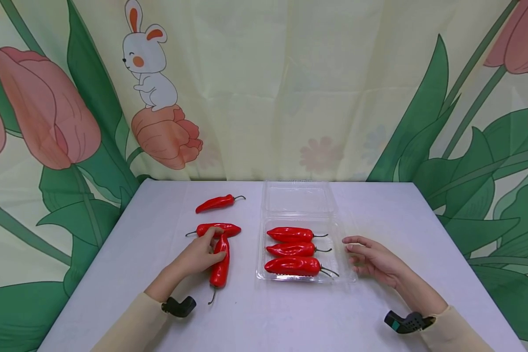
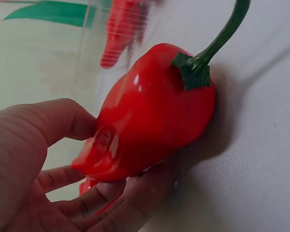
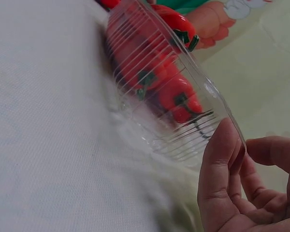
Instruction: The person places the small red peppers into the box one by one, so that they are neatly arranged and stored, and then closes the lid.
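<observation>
My left hand (image 1: 198, 255) holds a red chili pepper (image 1: 220, 268) between thumb and fingers, its green stem pointing toward me. In the left wrist view the thumb presses one side of this pepper (image 2: 152, 113) while the fingers lie along the other. A second red pepper lies just beyond, partly behind the fingertips. At the right side of an open clear plastic box (image 1: 351, 274), my right hand (image 1: 374, 261) pinches the rim; the right wrist view shows thumb and finger meeting on the box edge (image 3: 227, 108). Three red peppers (image 1: 292, 250) lie side by side inside, stems to the right.
Another red pepper (image 1: 215, 203) lies farther back on the left of the white table (image 1: 299, 318). The box's lid (image 1: 299, 199) is folded back toward the rear edge. Behind the table hangs a curtain (image 1: 255, 98) printed with tulips and a rabbit.
</observation>
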Demonstrator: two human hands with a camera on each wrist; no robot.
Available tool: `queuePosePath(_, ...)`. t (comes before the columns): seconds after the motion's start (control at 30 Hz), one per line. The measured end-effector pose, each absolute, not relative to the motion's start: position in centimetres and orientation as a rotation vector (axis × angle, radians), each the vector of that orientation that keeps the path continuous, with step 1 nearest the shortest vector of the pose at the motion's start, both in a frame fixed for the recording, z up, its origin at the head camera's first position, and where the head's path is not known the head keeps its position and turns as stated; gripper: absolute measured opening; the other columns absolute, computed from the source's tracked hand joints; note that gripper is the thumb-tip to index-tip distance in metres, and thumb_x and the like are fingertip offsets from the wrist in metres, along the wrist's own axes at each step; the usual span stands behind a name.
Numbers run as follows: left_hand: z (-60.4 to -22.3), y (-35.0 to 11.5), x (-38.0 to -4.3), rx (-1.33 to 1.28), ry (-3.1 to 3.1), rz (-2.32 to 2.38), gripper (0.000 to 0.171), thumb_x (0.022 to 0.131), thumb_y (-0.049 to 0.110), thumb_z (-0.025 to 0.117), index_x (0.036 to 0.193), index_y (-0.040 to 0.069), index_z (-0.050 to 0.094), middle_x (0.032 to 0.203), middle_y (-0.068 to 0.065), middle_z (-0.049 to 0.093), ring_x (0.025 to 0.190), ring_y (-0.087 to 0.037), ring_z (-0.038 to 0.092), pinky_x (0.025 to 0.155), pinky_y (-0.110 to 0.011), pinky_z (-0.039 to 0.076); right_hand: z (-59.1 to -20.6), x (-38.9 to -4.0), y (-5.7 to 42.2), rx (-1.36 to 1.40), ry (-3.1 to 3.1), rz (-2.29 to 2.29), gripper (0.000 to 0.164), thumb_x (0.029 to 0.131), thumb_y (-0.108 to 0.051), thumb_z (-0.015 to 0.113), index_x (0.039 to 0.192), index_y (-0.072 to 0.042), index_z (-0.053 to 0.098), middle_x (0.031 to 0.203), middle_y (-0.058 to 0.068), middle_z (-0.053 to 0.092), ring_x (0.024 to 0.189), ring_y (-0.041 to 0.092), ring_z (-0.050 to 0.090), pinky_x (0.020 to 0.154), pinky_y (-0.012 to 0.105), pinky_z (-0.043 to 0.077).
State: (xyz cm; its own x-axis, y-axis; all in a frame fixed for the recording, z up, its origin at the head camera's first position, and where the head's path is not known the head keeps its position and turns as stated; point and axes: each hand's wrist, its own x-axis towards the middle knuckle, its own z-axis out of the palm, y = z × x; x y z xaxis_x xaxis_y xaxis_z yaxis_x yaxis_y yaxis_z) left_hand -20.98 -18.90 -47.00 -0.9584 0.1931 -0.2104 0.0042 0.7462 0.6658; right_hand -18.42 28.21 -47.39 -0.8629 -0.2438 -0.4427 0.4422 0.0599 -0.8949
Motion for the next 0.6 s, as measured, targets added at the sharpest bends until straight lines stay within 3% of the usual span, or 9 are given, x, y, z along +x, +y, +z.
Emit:
queuePosePath(0.23, -46.82, -18.77, -21.20, 0.131, 2.628, 1.107, 0.063, 0.082, 0.016, 0.082, 0.135, 0.013, 0.049, 0.102, -0.008, 0.060, 0.077, -0.020, 0.062, 0.065, -0.029, 0.058, -47.40, -18.38, 28.29, 0.184, 1.833, -1.868, 0.050, 0.106, -0.027, 0.060, 0.146, -0.002, 0.044, 0.114, 0.005, 0.059, 0.080, 0.011, 0.063, 0.072, 0.023, 0.059)
queuePosePath(0.4, -46.58, -18.82, -21.15, 0.108, 2.598, 1.194, 0.057, 0.079, 0.014, 0.083, 0.124, 0.010, 0.049, 0.099, -0.010, 0.060, 0.084, -0.022, 0.063, 0.065, -0.030, 0.060, -47.38, -18.37, 28.29, 0.177, 1.828, -1.871, 0.049, 0.105, -0.027, 0.061, 0.145, -0.003, 0.045, 0.113, 0.005, 0.059, 0.079, 0.011, 0.064, 0.072, 0.023, 0.059)
queuePosePath(0.6, -46.41, -18.89, -21.16, 0.108, 2.587, 1.216, 0.056, 0.077, 0.013, 0.084, 0.121, 0.008, 0.050, 0.107, -0.011, 0.061, 0.095, -0.024, 0.062, 0.072, -0.034, 0.062, -47.38, -18.40, 28.30, 0.183, 1.832, -1.867, 0.048, 0.106, -0.027, 0.060, 0.145, -0.004, 0.046, 0.113, 0.005, 0.059, 0.079, 0.012, 0.063, 0.072, 0.023, 0.059)
